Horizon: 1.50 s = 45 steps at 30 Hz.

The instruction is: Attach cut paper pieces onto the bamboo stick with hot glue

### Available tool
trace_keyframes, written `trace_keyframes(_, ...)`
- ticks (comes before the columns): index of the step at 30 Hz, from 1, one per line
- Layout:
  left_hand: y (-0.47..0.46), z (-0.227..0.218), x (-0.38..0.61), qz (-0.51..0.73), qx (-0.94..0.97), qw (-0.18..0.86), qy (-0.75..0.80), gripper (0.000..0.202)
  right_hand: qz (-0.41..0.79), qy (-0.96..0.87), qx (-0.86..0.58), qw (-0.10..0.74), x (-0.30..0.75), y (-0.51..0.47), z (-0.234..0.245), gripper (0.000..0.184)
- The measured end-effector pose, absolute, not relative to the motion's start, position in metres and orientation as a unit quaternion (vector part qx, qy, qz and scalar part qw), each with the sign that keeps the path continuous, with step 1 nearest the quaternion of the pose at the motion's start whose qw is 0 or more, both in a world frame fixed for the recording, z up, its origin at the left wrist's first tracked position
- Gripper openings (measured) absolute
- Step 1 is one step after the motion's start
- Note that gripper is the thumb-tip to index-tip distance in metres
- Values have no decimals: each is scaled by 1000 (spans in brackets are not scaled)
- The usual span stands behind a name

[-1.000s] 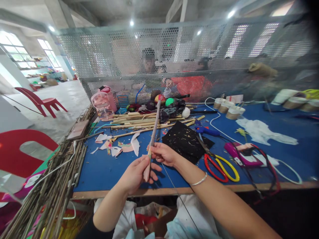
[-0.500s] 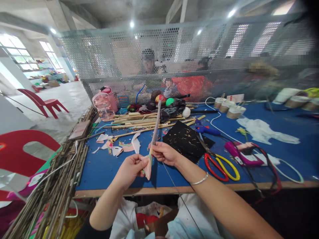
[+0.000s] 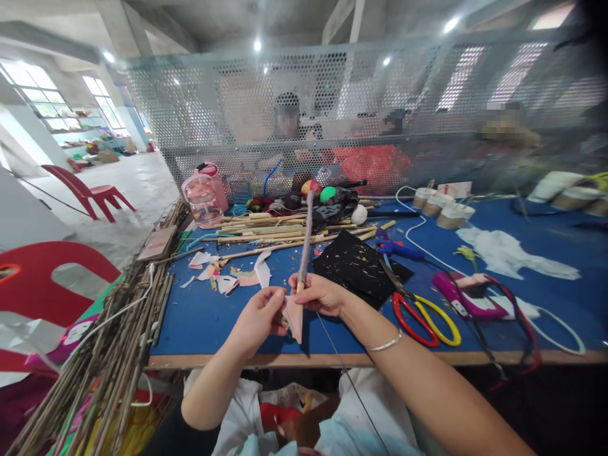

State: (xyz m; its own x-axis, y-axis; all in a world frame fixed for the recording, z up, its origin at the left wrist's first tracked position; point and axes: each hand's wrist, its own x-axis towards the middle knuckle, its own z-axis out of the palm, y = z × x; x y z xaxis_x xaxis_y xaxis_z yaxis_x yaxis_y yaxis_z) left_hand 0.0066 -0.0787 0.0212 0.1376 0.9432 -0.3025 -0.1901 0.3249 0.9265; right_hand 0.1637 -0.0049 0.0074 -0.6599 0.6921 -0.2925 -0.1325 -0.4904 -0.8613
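Note:
In front of me a slim stick [image 3: 308,244] points away over the table, with a greyish wrapped shaft and a red far tip. My right hand [image 3: 323,295] pinches it near its lower end. Against that lower end lies a pale pink scrap [image 3: 294,320], paper or cloth, I cannot tell which; its underside looks multicoloured. My left hand [image 3: 259,315] grips the scrap's left edge between thumb and fingers. Similar torn scraps [image 3: 244,277] are scattered beyond my left hand. A black cloth [image 3: 354,269] with small shavings on it is beyond my right hand.
Scissors [image 3: 422,316] with red and yellow handles and a blue glue gun [image 3: 401,249] lie to the right, near a purple device [image 3: 468,296] with cables. Bamboo sticks [image 3: 266,229] and a pink bottle [image 3: 202,199] stand behind. Bundled twigs [image 3: 111,342] line the left edge.
The pink scrap, earlier bunched at the stick's lower end, now shows a flatter, wider face beside it. My left hand has turned slightly; the whole view has shifted a little.

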Motion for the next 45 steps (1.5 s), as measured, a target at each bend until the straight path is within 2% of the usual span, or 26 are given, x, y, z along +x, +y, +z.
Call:
trace_keyframes(3,-103,17,9,464,245,720,455,45,804,-433,-312,260,163,-5,8,43)
trace_keyframes(5,-124,13,11,419,192,792,400,48,808,-431,-302,265,163,-4,6,42)
trace_keyframes(7,-141,11,14,343,161,859,343,62,811,-429,-294,268,163,-4,5,42)
trace_keyframes(10,-148,13,21,344,157,875,303,62,814,-432,-286,264,163,-4,4,41)
trace_keyframes(15,-126,20,36,458,140,788,388,36,817,-429,-273,273,164,-5,4,41)
trace_keyframes(19,-114,17,37,461,253,692,495,31,815,-435,-280,263,162,-4,1,43)
trace_keyframes(21,-113,15,31,429,380,595,564,35,808,-439,-294,260,160,-4,0,44)
trace_keyframes(24,-112,17,18,392,570,377,616,43,800,-443,-311,258,157,-4,0,44)
trace_keyframes(27,-111,23,11,384,626,248,632,40,799,-448,-311,254,155,-4,0,46)
trace_keyframes(30,-106,25,12,407,596,276,635,30,797,-448,-312,256,155,-4,-1,47)
trace_keyframes(33,-99,18,10,426,508,449,599,27,799,-440,-313,265,158,-4,-1,47)
trace_keyframes(35,-97,14,7,446,453,499,589,34,802,-436,-309,266,159,-4,0,46)
trace_keyframes(36,-98,13,4,470,443,472,600,36,804,-435,-307,264,159,-4,0,46)
trace_keyframes(38,-105,16,1,535,452,337,629,34,807,-433,-304,263,158,-3,1,45)
trace_keyframes(40,-119,22,3,576,480,215,625,23,809,-432,-298,263,158,-3,1,44)
trace_keyframes(42,-133,28,10,565,545,230,576,8,810,-434,-292,266,157,-3,0,42)
trace_keyframes(45,-145,31,24,495,603,333,529,20,809,-439,-289,264,157,-3,-2,40)
